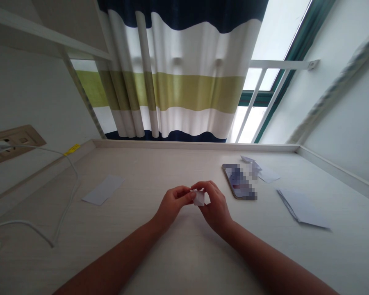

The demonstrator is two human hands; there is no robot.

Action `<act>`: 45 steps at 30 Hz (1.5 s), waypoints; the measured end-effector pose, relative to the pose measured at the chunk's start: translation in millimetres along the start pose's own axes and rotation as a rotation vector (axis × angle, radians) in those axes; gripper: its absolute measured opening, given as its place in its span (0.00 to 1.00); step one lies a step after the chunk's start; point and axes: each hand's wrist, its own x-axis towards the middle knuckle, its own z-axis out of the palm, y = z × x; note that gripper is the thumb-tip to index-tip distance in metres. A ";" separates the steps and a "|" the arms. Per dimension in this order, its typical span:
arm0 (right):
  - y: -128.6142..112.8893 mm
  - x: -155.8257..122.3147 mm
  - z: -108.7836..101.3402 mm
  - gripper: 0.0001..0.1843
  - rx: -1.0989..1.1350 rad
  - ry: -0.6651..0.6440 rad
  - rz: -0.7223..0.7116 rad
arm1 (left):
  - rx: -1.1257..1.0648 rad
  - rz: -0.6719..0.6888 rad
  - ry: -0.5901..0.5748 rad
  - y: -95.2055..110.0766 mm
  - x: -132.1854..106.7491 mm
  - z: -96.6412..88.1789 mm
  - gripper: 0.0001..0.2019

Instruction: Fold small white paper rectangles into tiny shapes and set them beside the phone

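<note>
A small folded piece of white paper (199, 198) is held between my two hands above the middle of the pale desk (160, 164). My left hand (176, 201) pinches its left edge, with the thumb lying over the front. On the other side, my right hand (213, 205) curls around the paper, fingertips at its top and thumb near its lower right corner. A smartphone (238, 182) with a blurred-out screen lies just right of my right hand.
Folded paper pieces (252, 163) lie beyond the phone, and a paper stack (304, 208) sits at the right. One flat sheet (103, 190) is on the left. A white cable (70, 196) runs from the wall socket (21, 141) across the desk's left side. A raised rim (190, 144) borders the back.
</note>
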 end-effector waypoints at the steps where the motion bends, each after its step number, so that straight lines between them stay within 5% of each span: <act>1: 0.2 0.7 0.0 0.10 0.018 -0.003 0.015 | 0.004 0.004 0.007 0.3 0.0 -0.1 0.09; 19: 5.6 12.5 -12.7 0.10 0.415 -0.110 0.226 | 0.232 0.143 0.063 3.0 1.3 -7.6 0.07; 24: 4.6 13.8 -11.9 0.05 0.361 -0.113 0.348 | 0.353 0.214 0.055 1.5 -0.2 -8.3 0.08; 45: 5.3 16.7 -11.3 0.10 0.611 -0.187 0.693 | 0.497 0.276 0.126 3.7 1.5 -13.9 0.10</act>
